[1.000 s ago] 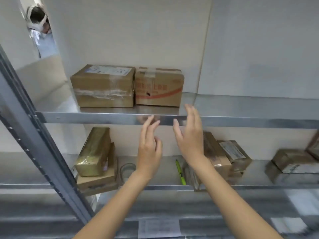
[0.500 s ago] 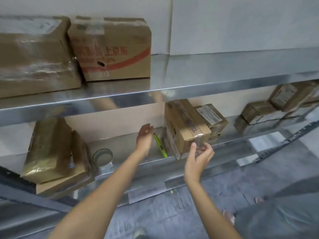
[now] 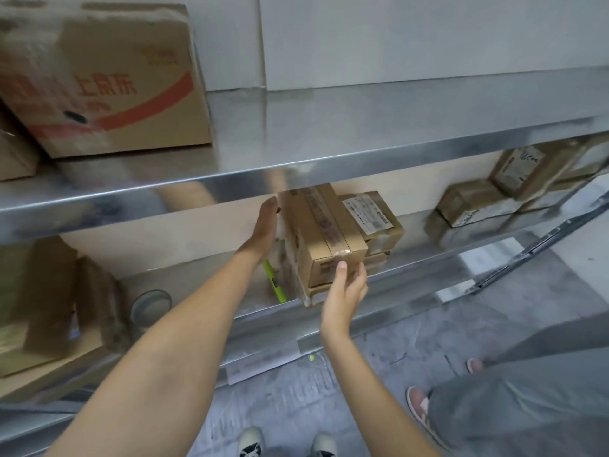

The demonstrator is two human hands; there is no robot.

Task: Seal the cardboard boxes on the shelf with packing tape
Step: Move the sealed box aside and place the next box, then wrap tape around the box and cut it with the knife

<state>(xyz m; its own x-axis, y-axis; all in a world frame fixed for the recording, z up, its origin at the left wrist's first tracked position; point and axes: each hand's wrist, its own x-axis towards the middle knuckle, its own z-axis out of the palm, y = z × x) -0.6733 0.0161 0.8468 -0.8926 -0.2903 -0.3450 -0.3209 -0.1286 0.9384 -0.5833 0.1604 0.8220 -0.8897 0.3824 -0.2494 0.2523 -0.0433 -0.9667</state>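
While a person reaches into a metal shelving unit [image 3: 329, 166], both bare hands meet at a small brown cardboard box with a strip of clear tape along its top [image 3: 324, 232], which sits on the lower shelf on top of other flat cartons. The right hand [image 3: 346, 288] grasps the box's near end, thumb pressed on the front face just below the taped edge and fingers curled round its right corner. The left hand [image 3: 263, 225] lies flat and relaxed against the box's far left side, fingers straight and pointing up toward the underside of the upper shelf. Just behind and to the right of the box, touching it, a second brown carton [image 3: 379, 222] carries a white shipping label with barcodes; the print is too small to read. A yellow-green marker pen [image 3: 275, 282] lies on the shelf just left of the stack, under the left wrist. On the upper shelf, at left, stands a larger cardboard box printed with red Chinese characters and a red swoosh [image 3: 115, 84]; the last characters read 上京东. Further taped parcels [image 3: 478, 202] sit well apart at right, one with a handwritten label that cannot be made out.
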